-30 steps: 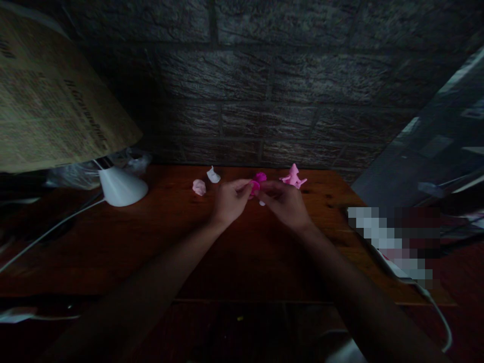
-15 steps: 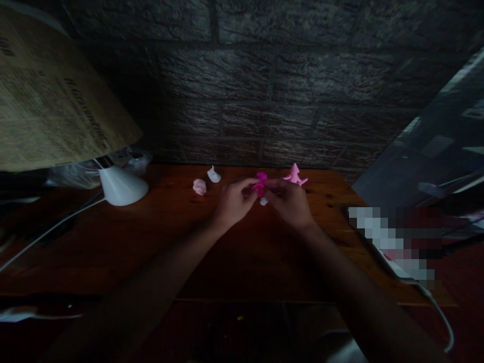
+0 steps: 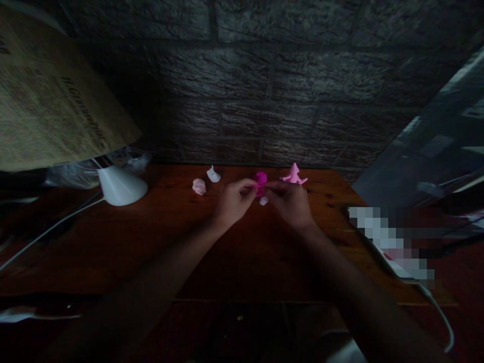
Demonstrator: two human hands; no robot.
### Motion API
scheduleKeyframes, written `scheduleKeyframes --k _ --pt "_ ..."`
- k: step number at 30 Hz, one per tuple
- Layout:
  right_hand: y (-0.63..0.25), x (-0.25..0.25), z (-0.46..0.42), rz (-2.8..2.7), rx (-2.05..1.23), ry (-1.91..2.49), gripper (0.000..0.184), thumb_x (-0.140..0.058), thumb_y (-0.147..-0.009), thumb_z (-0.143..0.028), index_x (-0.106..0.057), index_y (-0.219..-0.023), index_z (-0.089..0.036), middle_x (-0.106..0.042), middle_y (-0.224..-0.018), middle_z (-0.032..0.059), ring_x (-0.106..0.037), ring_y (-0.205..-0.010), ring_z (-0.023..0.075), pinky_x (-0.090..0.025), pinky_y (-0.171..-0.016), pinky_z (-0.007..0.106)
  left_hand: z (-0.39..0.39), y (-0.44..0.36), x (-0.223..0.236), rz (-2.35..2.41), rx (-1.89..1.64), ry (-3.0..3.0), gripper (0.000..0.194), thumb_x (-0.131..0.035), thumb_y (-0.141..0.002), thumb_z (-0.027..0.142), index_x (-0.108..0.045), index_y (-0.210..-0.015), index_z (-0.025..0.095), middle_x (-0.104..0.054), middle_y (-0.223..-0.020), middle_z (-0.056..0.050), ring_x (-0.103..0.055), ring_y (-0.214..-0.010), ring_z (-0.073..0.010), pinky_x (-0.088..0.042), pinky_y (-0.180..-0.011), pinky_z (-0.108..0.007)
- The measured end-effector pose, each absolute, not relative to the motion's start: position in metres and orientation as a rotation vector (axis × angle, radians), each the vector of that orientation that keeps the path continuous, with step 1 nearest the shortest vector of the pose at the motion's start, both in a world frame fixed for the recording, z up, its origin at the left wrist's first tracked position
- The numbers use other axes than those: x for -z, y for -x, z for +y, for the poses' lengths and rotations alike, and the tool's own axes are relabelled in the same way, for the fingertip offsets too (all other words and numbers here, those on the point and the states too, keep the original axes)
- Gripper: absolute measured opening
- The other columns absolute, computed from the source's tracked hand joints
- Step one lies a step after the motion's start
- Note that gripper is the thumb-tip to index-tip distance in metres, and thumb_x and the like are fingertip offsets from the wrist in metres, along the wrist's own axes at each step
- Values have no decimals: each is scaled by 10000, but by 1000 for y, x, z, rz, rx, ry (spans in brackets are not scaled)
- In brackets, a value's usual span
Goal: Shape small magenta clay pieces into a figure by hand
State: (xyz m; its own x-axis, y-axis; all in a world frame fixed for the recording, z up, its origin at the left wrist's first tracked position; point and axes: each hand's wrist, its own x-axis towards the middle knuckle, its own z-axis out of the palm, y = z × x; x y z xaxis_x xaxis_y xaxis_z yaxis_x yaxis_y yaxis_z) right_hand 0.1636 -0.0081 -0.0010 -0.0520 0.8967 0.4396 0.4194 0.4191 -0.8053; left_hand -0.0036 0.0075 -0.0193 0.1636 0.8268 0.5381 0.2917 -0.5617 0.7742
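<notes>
Fingertips of my left hand and my right hand pinch at a small piece of magenta modelling clay, one from each side. Part of the clay stands up beyond the fingers; some of it is hidden by them. Just below the pinch lies a little whitish lump. Behind my right hand sits a pink clay figure with a pointed top and arms spread sideways. To the left of my left hand are a pale pink lump of clay and a white lump.
On the left of the wooden table stands a lamp with a white base and a newsprint shade. Clear plastic bags lie behind it. A blurred-out device with a cable lies at the right edge. A brick wall rises behind.
My fingertips have drawn closer together over the magenta clay, where a strip showed between them before. The other lumps and the pink figure stay in place.
</notes>
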Motion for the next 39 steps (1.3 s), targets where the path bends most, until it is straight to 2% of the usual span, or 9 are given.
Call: scheduleKeyframes --k 5,11,15,18,21,27,33,36,39 --pt "-163 1 -8 -1752 -430 1185 227 -611 -845 -164 -815 -909 -237 -803 -820 34 -752 -735 206 -585 -727 334 5 6 15 1111 -1376 -2133 110 -621 -901 178 -726 -928 196 -788 -890 -39 -725 -763 -157 -557 -713 -268" --pt "-164 2 -7 -1860 -335 1191 243 -613 -849 -160 -813 -969 -231 -798 -864 54 -747 -764 216 -576 -733 348 3 9 10 1166 -1333 -2303 128 -615 -893 140 -728 -934 182 -781 -942 -66 -720 -868 -183 -548 -793 -299" --pt "-162 3 -7 -1841 -347 1149 248 -611 -844 -154 -803 -978 -235 -802 -907 48 -749 -782 212 -588 -752 357 3 8 10 1132 -1326 -2252 185 -634 -885 144 -740 -1020 213 -797 -938 -37 -740 -829 -164 -559 -769 -272" --pt "-161 3 -9 -1766 -430 1133 280 -622 -845 -172 -766 -1082 -213 -808 -971 64 -763 -828 220 -606 -784 371 3 9 11 1149 -1333 -2247 241 -643 -882 154 -753 -1082 232 -807 -967 -38 -752 -827 -171 -567 -771 -281" --pt "-160 2 -11 -1710 -504 1121 328 -641 -847 -207 -717 -1166 -197 -807 -1004 83 -769 -896 236 -610 -835 397 3 10 10 1190 -1321 -2261 217 -643 -881 159 -780 -1033 231 -808 -990 -50 -756 -836 -188 -568 -782 -300" --pt "-159 3 -11 -1670 -608 1102 356 -627 -878 -277 -680 -1219 -190 -797 -1037 111 -764 -938 253 -606 -873 444 3 10 7 1169 -1311 -2138 160 -638 -875 132 -780 -901 200 -804 -888 -39 -749 -796 -179 -567 -753 -280" --pt "-159 9 -7 -1640 -667 1089 329 -659 -851 -313 -704 -1150 -185 -758 -1169 132 -743 -1020 268 -606 -908 462 8 10 12 1198 -1383 -2026 111 -674 -857 133 -762 -858 200 -806 -912 -39 -751 -842 -179 -588 -828 -308" --pt "-160 11 -5 -1638 -696 1078 307 -658 -852 -300 -714 -1134 -195 -760 -1170 123 -740 -1035 268 -603 -923 471 8 9 13 1133 -1411 -2041 144 -669 -865 129 -751 -962 199 -801 -1018 -52 -754 -938 -182 -591 -879 -312" --pt "-160 10 -6 -1652 -680 1054 287 -670 -849 -281 -722 -1120 -200 -766 -1158 111 -738 -1046 259 -596 -944 460 5 8 11 1123 -1369 -2126 284 -643 -872 102 -722 -1122 211 -793 -1082 -53 -754 -963 -175 -590 -877 -296"
